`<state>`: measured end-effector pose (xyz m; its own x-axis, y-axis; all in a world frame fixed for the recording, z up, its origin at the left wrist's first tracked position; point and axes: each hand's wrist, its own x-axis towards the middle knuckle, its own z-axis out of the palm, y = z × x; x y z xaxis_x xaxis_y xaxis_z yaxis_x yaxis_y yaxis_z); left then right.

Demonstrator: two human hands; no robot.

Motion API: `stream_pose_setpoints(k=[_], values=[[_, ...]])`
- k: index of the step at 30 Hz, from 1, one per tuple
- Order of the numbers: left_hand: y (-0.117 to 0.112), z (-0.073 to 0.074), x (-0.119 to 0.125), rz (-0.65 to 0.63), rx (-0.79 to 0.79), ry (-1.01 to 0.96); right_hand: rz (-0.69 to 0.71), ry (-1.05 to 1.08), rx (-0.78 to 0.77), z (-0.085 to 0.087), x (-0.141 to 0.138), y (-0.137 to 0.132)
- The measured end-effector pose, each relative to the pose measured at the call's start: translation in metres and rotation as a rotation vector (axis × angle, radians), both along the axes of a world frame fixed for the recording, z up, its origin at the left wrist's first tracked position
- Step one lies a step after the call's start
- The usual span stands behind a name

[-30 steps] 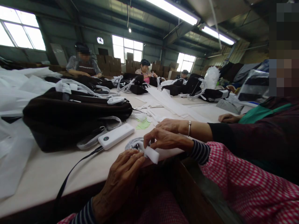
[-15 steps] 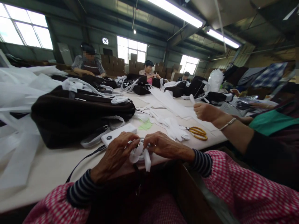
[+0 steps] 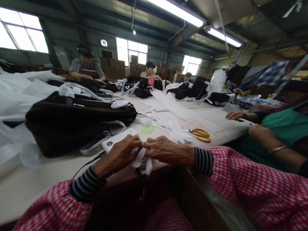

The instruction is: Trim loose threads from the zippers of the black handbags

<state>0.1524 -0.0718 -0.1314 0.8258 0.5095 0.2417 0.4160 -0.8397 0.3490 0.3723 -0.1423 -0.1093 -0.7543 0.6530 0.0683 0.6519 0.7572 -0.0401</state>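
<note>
My left hand and my right hand meet at the table's front edge, fingers pinched. Between them is a small white-wrapped bundle, which looks like a strap wound in white tissue strips; the fingers cover much of it. A dark strap with a metal clip hangs below it over the edge. Right behind my left hand lies a white box-like device with a round dark button and a dark cord. A black bag with white-wrapped handles lies to the left.
Yellow-handled scissors and a white glove lie beyond my right hand, with a green scrap nearby. White sheets spread across the table. At right, a co-worker's hands hold a white strip.
My hands have drawn closer together over the bundle, hiding more of it. The co-worker's hands at right have moved right and apart, stretching a white strip. The view has shifted slightly.
</note>
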Motion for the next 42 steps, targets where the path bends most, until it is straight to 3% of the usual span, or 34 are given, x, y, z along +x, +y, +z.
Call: stream_pose_setpoints(k=[7,10,14,21,26,37,42], values=[[0.001,0.021,0.003,-0.106,-0.018,0.09,-0.089,-0.005,-0.069,0.005,-0.002,0.006],[0.009,0.018,0.005,-0.169,0.044,0.099,-0.079,0.017,-0.081,0.005,0.0,0.006],[0.02,0.009,0.008,-0.228,0.105,0.091,-0.166,0.013,-0.088,0.005,0.001,0.002],[0.03,0.006,0.007,-0.232,0.031,0.05,-0.217,-0.007,-0.176,0.017,-0.001,-0.009],[0.033,0.004,0.009,-0.235,0.105,0.078,-0.241,0.049,-0.179,0.012,0.002,-0.011],[0.01,0.029,0.023,-0.132,0.161,0.261,-0.222,0.189,-0.141,0.004,0.009,0.002],[0.005,0.026,0.027,-0.118,0.156,0.255,-0.193,0.181,-0.124,0.004,0.006,0.006]])
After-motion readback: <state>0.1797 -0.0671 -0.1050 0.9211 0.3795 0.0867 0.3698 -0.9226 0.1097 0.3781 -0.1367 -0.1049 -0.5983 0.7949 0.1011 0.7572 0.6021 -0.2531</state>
